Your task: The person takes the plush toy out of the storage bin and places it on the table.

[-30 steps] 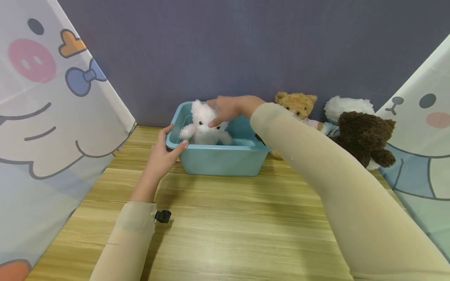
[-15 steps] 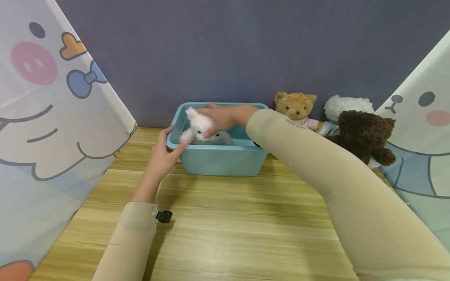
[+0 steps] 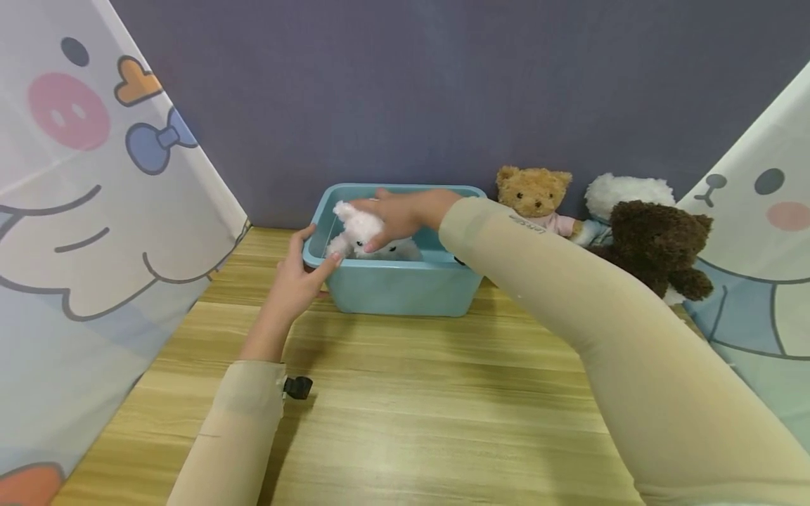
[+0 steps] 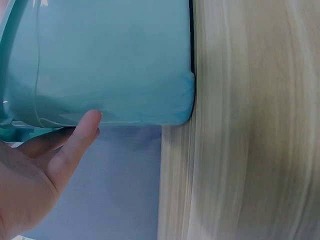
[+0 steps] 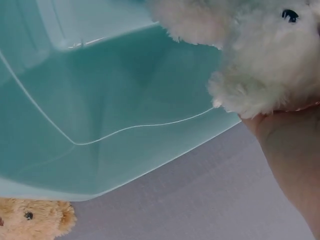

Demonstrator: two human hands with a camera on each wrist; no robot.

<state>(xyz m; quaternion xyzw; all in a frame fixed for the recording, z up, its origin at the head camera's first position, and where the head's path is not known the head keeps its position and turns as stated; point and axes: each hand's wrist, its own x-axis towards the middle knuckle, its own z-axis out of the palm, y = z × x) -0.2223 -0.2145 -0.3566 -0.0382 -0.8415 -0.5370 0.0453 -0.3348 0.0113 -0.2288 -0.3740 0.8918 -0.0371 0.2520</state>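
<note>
A light-blue plastic bin (image 3: 405,289) stands on the wood-grain table. Inside, at its left end, sits a fluffy white plush toy (image 3: 363,229), low enough that the front wall hides its lower body. My right hand (image 3: 400,216) reaches over the bin and grips the toy's head, thumb across the face and fingers behind. Up close in the right wrist view, the white fur (image 5: 270,60) and a black eye show, with most fingers hidden. At the bin's left end my left hand (image 3: 296,281) holds the rim, thumb on the near corner; the left wrist view shows that thumb (image 4: 75,145) against the wall.
Right of the bin, against the grey-blue back panel (image 3: 405,91), sits a tan teddy bear (image 3: 534,193) in a pink top. Farther right, a dark brown plush bear (image 3: 658,242) leans in front of a white plush (image 3: 626,191). Cartoon-printed cloths flank the table (image 3: 405,400).
My right hand has moved down and slightly left with the white plush, which now sits lower in the bin and tilts left. The left hand keeps its hold on the rim.
</note>
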